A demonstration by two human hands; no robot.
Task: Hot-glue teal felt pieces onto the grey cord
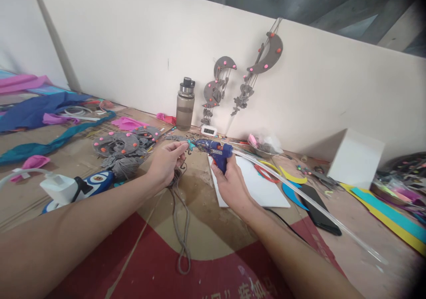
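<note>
My right hand (pixel 229 183) is closed around the handle of a blue glue gun (pixel 218 150). From the gun's back end a long clear glue stick (pixel 309 197) slants down to the right. The nozzle points left at a small teal piece (pixel 191 144), pinched between the thumb and fingertips of my left hand (pixel 168 161); whether nozzle and piece touch, I cannot tell. Below my left hand runs a looped grey cord (pixel 181 228), its upper end partly hidden by the fingers. A white sheet (pixel 256 181) lies under the gun.
Grey crescents with coloured dots (pixel 269 53) hang on the white wall. A water bottle (pixel 185 106) stands behind my hands. At left are a ball of grey yarn (pixel 124 168) and a power strip (pixel 100 181); at right, a black phone (pixel 321 212) and a white box (pixel 356 157).
</note>
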